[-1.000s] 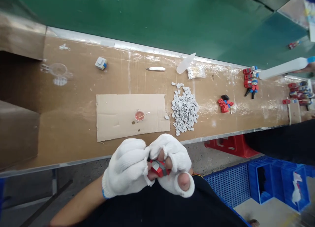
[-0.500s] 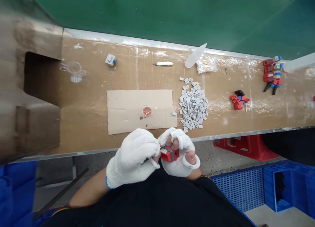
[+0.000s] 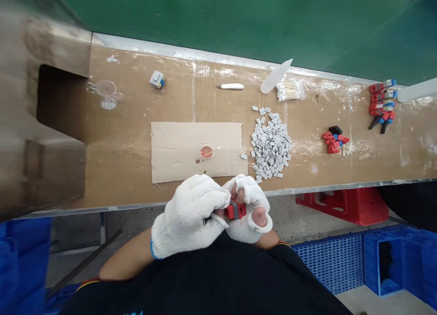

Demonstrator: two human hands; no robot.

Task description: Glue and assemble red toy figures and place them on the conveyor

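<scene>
Brown cardboard covers the long workbench (image 3: pixel 112 160) in front of us, with a green conveyor belt (image 3: pixel 239 19) running along its far side. Against the view of a second ago, our hands have drawn closer to the bench edge and tighter together, and the small red and grey plastic block (image 3: pixel 235 210) now shows less of its grey face, so we judge it has been turned between the fingers while the fitting work on it goes on. Our left hand (image 3: pixel 189 215), in a white knit glove, is curled closed and pinches at the block's left end; our right hand (image 3: pixel 249 210), in a white glove with cut-off fingertips, clasps the block from the right, bare thumb tip up. The block sits between both hands, just below the bench edge and above our lap. On the flat cardboard sheet (image 3: pixel 174 151) stands a small round dish (image 3: pixel 206 151) holding a pinkish paste with a thin stick resting in it. A clear shallow cup (image 3: pixel 106 88) far left looks empty, though we cannot be sure. Beside the sheet lies a loose heap of small grey pieces (image 3: pixel 271 144). Blue plastic crates (image 3: pixel 385 260) stand on the floor to our right; their contents are too dark to tell.
</scene>
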